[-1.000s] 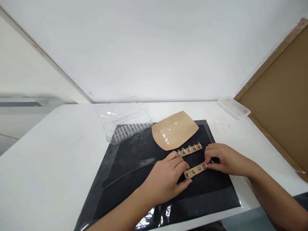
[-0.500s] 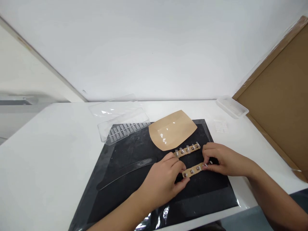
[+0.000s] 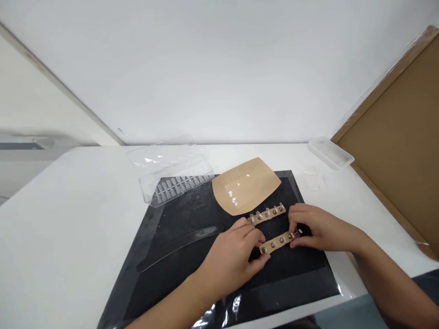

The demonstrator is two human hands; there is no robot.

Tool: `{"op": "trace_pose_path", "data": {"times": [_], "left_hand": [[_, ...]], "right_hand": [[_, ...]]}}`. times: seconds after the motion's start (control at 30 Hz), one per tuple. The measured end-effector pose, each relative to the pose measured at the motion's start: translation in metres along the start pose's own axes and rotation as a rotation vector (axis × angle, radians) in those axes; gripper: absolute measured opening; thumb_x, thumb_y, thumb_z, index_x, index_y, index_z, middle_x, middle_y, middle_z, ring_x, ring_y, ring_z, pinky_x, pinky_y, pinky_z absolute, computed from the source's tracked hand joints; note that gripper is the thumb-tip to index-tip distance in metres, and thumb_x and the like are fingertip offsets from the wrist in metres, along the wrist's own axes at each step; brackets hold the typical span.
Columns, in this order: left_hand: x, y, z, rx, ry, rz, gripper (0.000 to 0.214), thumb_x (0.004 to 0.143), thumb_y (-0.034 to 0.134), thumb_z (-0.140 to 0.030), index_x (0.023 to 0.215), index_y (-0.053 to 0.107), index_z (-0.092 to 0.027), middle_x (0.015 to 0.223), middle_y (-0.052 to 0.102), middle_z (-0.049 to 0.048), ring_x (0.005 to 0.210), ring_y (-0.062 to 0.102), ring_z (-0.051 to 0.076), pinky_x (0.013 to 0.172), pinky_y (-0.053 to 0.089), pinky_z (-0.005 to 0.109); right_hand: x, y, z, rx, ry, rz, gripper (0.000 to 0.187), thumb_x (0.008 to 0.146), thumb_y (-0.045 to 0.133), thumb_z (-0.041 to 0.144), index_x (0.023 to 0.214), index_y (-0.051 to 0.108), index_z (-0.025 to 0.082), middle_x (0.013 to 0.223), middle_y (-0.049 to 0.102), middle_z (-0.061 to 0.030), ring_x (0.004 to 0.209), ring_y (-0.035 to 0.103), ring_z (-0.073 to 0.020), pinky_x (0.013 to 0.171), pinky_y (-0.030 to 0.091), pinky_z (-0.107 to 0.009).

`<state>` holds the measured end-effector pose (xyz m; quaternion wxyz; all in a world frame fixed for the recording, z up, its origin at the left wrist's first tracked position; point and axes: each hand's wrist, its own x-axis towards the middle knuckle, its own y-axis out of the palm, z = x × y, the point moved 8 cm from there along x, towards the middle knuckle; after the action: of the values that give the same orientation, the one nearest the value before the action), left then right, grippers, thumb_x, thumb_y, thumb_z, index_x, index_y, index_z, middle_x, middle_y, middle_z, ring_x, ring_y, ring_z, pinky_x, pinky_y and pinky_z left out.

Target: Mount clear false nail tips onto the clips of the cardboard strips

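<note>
Two narrow tan cardboard strips lie on the black mat, each carrying a row of small dark round studs. My left hand (image 3: 236, 253) pinches the left end of the near strip (image 3: 277, 241) between thumb and fingers. At that strip's right end, my right hand (image 3: 310, 226) has its thumb and fingers closed around the edges. Small pale pieces sit by the near strip's studs. Just behind, the far strip (image 3: 270, 214) bears several clear nail tips that stand up from it; my left fingers partly cover its left end.
The black mat (image 3: 192, 251) holds a dark nail file (image 3: 181, 242) and a brown paper sheet (image 3: 247, 185) with small white pieces. Behind left is a clear box (image 3: 147, 185) of nail tips beside a clear lid (image 3: 161, 153). A translucent tray (image 3: 331, 153) stands near the cardboard (image 3: 398, 137).
My right thumb has shifted slightly down and away from the near strip's top, so more of its right-end studs show. My left hand stays in place.
</note>
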<state>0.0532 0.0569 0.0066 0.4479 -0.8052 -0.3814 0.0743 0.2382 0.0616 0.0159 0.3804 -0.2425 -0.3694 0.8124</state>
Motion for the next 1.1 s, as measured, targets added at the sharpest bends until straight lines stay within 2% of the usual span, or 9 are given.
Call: {"op": "trace_pose_path", "data": {"times": [0.1, 0.27, 0.43, 0.57, 0.7, 0.8, 0.93, 1.03, 1.1], "left_hand": [[0.0, 0.0, 0.0, 0.003, -0.004, -0.005, 0.016, 0.084, 0.079, -0.018, 0.091, 0.065, -0.02, 0.088, 0.074, 0.0026, 0.089, 0.065, 0.025, 0.068, 0.052, 0.033], [-0.001, 0.002, 0.002, -0.024, -0.028, 0.015, 0.017, 0.084, 0.08, -0.017, 0.091, 0.066, -0.021, 0.089, 0.074, 0.0013, 0.091, 0.065, 0.024, 0.071, 0.052, 0.033], [-0.002, 0.004, 0.004, -0.043, -0.052, 0.022, 0.024, 0.083, 0.081, -0.015, 0.1, 0.066, -0.022, 0.091, 0.075, 0.0003, 0.092, 0.066, 0.023, 0.073, 0.052, 0.033], [-0.002, 0.004, 0.002, -0.028, -0.039, 0.019, 0.023, 0.082, 0.081, -0.014, 0.097, 0.065, -0.022, 0.09, 0.074, 0.0002, 0.091, 0.066, 0.023, 0.072, 0.051, 0.032], [-0.002, 0.002, 0.001, -0.017, -0.032, 0.009, 0.023, 0.082, 0.081, -0.013, 0.095, 0.065, -0.022, 0.09, 0.075, -0.0001, 0.091, 0.066, 0.023, 0.072, 0.051, 0.032], [-0.002, -0.002, 0.001, 0.024, -0.008, -0.013, 0.029, 0.077, 0.088, -0.019, 0.096, 0.066, -0.021, 0.089, 0.075, 0.0004, 0.088, 0.066, 0.024, 0.069, 0.05, 0.031], [-0.002, -0.019, -0.006, 0.005, 0.088, -0.173, 0.037, 0.078, 0.09, -0.041, 0.095, 0.066, -0.02, 0.087, 0.071, 0.0032, 0.082, 0.065, 0.023, 0.066, 0.051, 0.032], [-0.005, -0.038, -0.019, -0.1, 0.191, -0.359, 0.024, 0.09, 0.078, -0.026, 0.109, 0.067, -0.018, 0.085, 0.069, 0.0034, 0.081, 0.064, 0.019, 0.074, 0.054, 0.032], [-0.008, -0.047, -0.031, -0.179, 0.283, -0.423, 0.027, 0.091, 0.072, -0.013, 0.117, 0.066, -0.017, 0.087, 0.069, 0.0041, 0.084, 0.065, 0.018, 0.079, 0.055, 0.032]], "right_hand": [[-0.003, -0.007, -0.006, 0.0, 0.026, -0.003, 0.018, 0.09, 0.083, 0.032, 0.095, 0.068, 0.023, 0.099, 0.069, -0.0013, 0.091, 0.063, -0.0187, 0.08, 0.049, -0.032], [-0.003, -0.012, -0.017, 0.027, 0.079, -0.031, 0.008, 0.097, 0.073, 0.027, 0.093, 0.07, 0.022, 0.089, 0.071, -0.0006, 0.078, 0.063, -0.0154, 0.071, 0.049, -0.028], [0.0, -0.015, -0.012, 0.059, 0.0, -0.056, 0.007, 0.099, 0.067, 0.022, 0.092, 0.068, 0.021, 0.097, 0.071, -0.0027, 0.085, 0.065, -0.0163, 0.075, 0.05, -0.03], [0.0, -0.024, -0.011, 0.141, -0.001, -0.13, 0.011, 0.1, 0.067, 0.026, 0.09, 0.069, 0.021, 0.104, 0.073, -0.004, 0.093, 0.068, -0.0171, 0.082, 0.054, -0.031], [-0.005, -0.03, -0.012, 0.268, 0.08, -0.222, 0.016, 0.101, 0.067, 0.033, 0.091, 0.069, 0.021, 0.109, 0.076, -0.0054, 0.089, 0.07, -0.0166, 0.073, 0.055, -0.029], [-0.007, -0.029, -0.005, 0.341, 0.052, -0.281, 0.017, 0.1, 0.07, 0.036, 0.094, 0.072, 0.021, 0.107, 0.077, -0.0064, 0.087, 0.071, -0.0164, 0.071, 0.056, -0.027], [-0.004, -0.021, 0.01, 0.407, -0.032, -0.314, 0.013, 0.1, 0.072, 0.033, 0.096, 0.074, 0.02, 0.102, 0.077, -0.0063, 0.088, 0.073, -0.0161, 0.076, 0.059, -0.027], [0.0, -0.008, 0.03, 0.428, -0.122, -0.235, 0.012, 0.103, 0.068, 0.029, 0.098, 0.075, 0.021, 0.098, 0.076, -0.0046, 0.087, 0.073, -0.0149, 0.079, 0.059, -0.028], [0.002, 0.001, 0.044, 0.444, -0.18, -0.169, 0.011, 0.104, 0.066, 0.027, 0.101, 0.075, 0.021, 0.094, 0.076, -0.0035, 0.084, 0.072, -0.0139, 0.079, 0.059, -0.028]]}}
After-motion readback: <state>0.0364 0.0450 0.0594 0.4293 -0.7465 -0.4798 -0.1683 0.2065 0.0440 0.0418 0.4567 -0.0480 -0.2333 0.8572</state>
